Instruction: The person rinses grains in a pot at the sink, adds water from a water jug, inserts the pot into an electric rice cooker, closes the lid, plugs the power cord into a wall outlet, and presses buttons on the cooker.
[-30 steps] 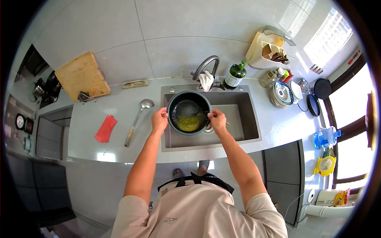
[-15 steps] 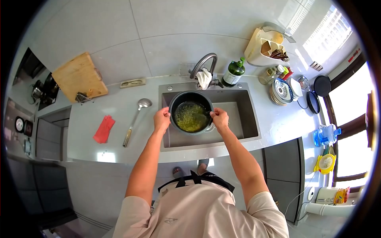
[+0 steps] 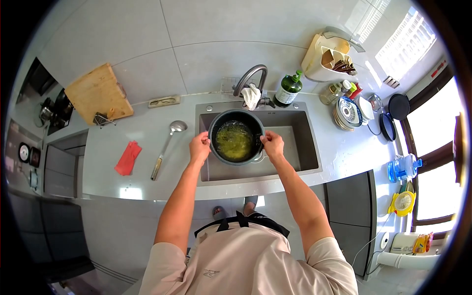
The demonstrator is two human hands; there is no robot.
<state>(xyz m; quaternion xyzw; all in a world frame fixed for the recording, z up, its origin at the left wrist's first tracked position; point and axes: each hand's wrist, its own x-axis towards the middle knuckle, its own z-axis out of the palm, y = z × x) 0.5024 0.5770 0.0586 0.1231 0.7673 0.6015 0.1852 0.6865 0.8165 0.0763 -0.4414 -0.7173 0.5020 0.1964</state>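
A round dark inner pot (image 3: 213, 129) hangs over the left part of the sink, held between my two hands. In it, small yellow-green grains or beans (image 3: 233, 142) lie under water, whose surface is rippled and bubbly. My left hand (image 3: 199, 147) pinches the pot's left rim, with the thumb towards the top. Opposite it, my right hand (image 3: 273, 144) grips the right rim. The sink (image 3: 290, 135) is grey and rectangular, and a drain part shows just right of the pot. Whether the pot's base touches the sink floor is hidden.
Behind the pot stands a curved faucet (image 3: 253, 72) with a white cloth (image 3: 251, 97) on it, beside a green pump bottle (image 3: 288, 89). A ladle (image 3: 168, 147) and red cloth (image 3: 128, 158) lie left. Stacked bowls (image 3: 349, 113) sit right; a cutting board (image 3: 98, 93) leans far left.
The water and grains have swirled inside the pot, and the pale grain patch looks more blurred. The pot has shifted very slightly. Both hands keep their hold on the rim.
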